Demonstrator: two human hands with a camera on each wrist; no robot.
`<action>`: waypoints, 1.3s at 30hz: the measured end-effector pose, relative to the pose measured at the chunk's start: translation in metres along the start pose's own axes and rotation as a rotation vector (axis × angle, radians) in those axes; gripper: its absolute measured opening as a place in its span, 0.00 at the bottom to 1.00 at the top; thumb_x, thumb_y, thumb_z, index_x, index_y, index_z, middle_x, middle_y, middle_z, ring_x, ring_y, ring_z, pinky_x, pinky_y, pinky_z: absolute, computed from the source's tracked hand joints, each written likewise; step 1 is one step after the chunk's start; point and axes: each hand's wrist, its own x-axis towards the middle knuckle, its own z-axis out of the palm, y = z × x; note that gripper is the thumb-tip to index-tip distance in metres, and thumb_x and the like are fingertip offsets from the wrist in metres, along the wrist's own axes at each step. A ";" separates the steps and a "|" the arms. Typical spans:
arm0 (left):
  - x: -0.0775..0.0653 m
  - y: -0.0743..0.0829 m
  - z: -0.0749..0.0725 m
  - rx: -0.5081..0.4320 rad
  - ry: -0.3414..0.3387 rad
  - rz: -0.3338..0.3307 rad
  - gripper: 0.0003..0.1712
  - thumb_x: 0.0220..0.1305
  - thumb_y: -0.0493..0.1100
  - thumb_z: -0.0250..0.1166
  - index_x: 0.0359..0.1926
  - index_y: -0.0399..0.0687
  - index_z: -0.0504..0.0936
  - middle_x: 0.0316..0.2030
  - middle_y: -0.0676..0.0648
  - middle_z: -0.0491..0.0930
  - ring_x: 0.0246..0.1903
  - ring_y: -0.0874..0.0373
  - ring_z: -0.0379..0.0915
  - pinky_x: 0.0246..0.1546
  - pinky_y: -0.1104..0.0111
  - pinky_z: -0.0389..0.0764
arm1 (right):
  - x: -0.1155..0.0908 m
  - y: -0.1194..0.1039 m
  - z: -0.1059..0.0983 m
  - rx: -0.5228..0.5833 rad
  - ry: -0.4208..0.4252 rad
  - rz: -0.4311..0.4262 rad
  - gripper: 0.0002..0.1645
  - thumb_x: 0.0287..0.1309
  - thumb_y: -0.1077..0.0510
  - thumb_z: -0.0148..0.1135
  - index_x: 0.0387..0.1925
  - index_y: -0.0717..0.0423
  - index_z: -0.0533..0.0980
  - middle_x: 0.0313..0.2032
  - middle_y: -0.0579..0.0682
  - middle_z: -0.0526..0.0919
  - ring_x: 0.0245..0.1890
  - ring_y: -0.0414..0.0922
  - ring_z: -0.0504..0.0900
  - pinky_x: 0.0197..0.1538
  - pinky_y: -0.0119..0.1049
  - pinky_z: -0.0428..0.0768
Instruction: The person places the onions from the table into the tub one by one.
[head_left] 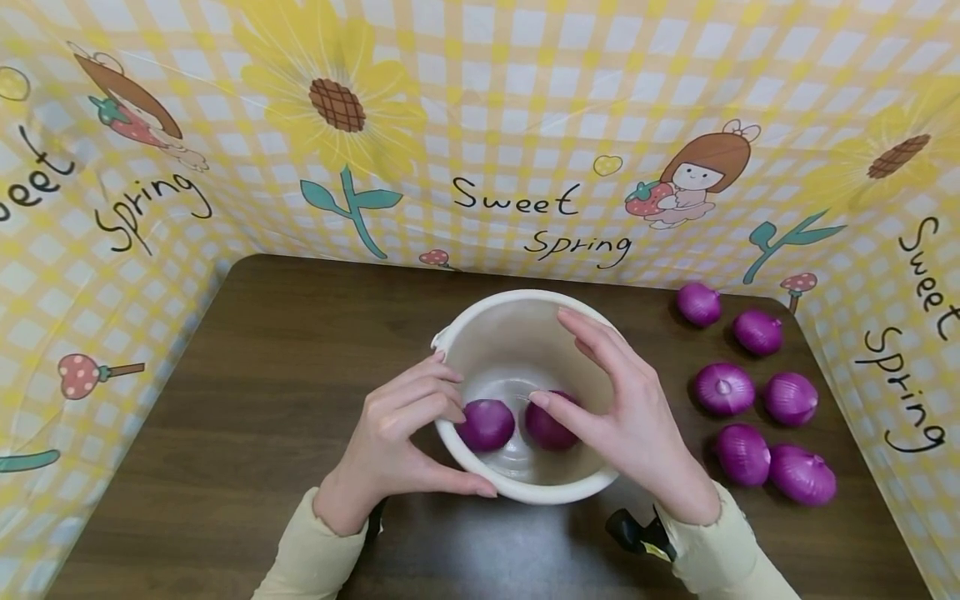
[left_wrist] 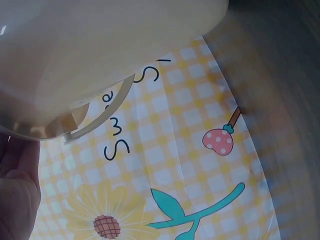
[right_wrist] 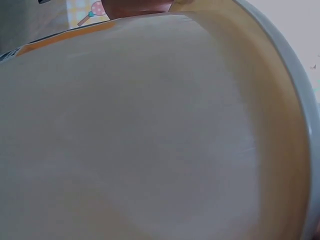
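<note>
A white bucket [head_left: 525,493] stands upright on the table, with two purple onions at its bottom: a left onion [head_left: 487,425] in full view and a right onion [head_left: 553,429] partly covered by a thumb. My left hand [head_left: 401,433] holds the bucket's left side, its fingers bent at the rim and its thumb along the front edge. Over the right rim hovers my right hand [head_left: 622,400], fingers and thumb spread, the thumb overlapping the right onion from above. The bucket's curved wall [right_wrist: 150,125] fills most of the right wrist view; a handle [left_wrist: 105,112] shows in the left wrist view.
Several more purple onions, among them a front one [head_left: 802,475] and a back one [head_left: 699,304], lie along the right side of the brown table [head_left: 247,400]. A yellow checked cloth [head_left: 517,100] walls the back and sides. Black straps [head_left: 637,533] sit by the wrists.
</note>
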 end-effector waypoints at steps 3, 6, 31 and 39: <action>0.000 0.000 0.000 0.001 0.000 -0.002 0.35 0.35 0.68 0.84 0.25 0.46 0.78 0.28 0.51 0.79 0.40 0.49 0.81 0.60 0.44 0.76 | 0.000 0.000 0.000 0.013 0.007 -0.007 0.48 0.48 0.60 0.82 0.70 0.48 0.71 0.66 0.46 0.74 0.63 0.47 0.76 0.65 0.41 0.75; 0.000 0.000 0.000 0.001 0.001 -0.004 0.36 0.35 0.68 0.84 0.25 0.46 0.78 0.28 0.51 0.79 0.40 0.49 0.81 0.60 0.44 0.77 | 0.000 -0.001 -0.001 0.032 0.018 -0.023 0.46 0.48 0.61 0.82 0.70 0.49 0.72 0.66 0.47 0.75 0.63 0.47 0.76 0.65 0.40 0.75; 0.000 0.001 -0.001 -0.005 0.005 0.001 0.35 0.32 0.67 0.85 0.25 0.47 0.78 0.28 0.52 0.79 0.40 0.48 0.81 0.59 0.44 0.77 | 0.000 -0.002 -0.009 0.120 0.111 -0.056 0.42 0.46 0.70 0.79 0.66 0.54 0.76 0.64 0.49 0.77 0.63 0.52 0.76 0.64 0.44 0.77; 0.001 0.001 -0.001 -0.005 0.006 0.007 0.35 0.32 0.67 0.85 0.25 0.46 0.78 0.28 0.52 0.79 0.40 0.48 0.81 0.59 0.44 0.77 | -0.001 -0.001 -0.012 0.120 0.122 -0.039 0.43 0.46 0.71 0.78 0.66 0.54 0.76 0.64 0.49 0.77 0.63 0.52 0.75 0.64 0.44 0.76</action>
